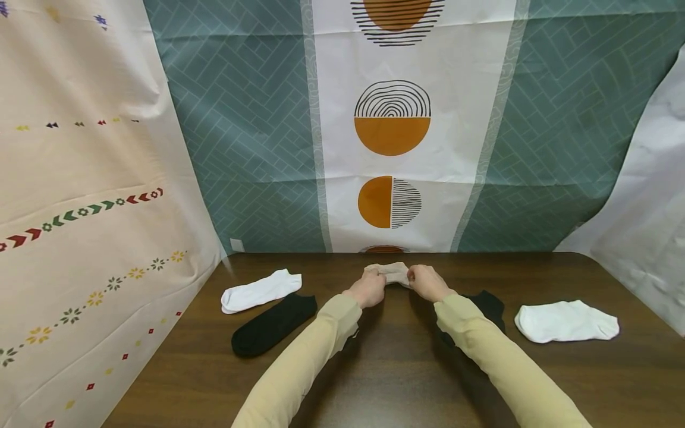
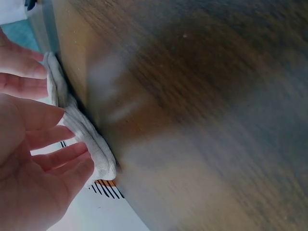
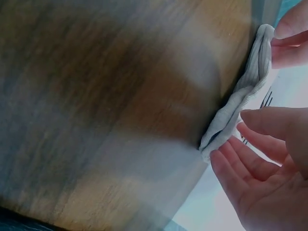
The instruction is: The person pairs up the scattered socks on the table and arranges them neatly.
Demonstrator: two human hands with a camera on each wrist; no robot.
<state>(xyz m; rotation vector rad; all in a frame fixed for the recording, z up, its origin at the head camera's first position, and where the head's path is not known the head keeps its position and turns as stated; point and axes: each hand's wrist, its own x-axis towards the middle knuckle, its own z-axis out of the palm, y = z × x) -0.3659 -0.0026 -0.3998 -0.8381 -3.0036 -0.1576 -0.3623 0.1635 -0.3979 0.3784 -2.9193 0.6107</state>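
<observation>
A beige ribbed sock (image 1: 393, 273) lies lengthwise between my two hands near the far edge of the table. My left hand (image 1: 369, 288) pinches its left end between thumb and fingers. At the other end, my right hand (image 1: 427, 282) pinches the sock in the same way. From the left wrist, the sock (image 2: 89, 137) looks long and folded, with the left-hand fingers (image 2: 62, 154) against its side. The right wrist view shows the sock (image 3: 238, 98) with the right thumb (image 3: 262, 118) at its edge. Part of each end is covered by the fingers.
To the left lie a white sock (image 1: 262, 291) and a black sock (image 1: 274, 326). Another black sock (image 1: 488, 308) is partly hidden under my right forearm, with a white sock (image 1: 567, 321) farther right. Patterned cloth (image 1: 257, 137) hangs behind the wooden table (image 1: 396, 380).
</observation>
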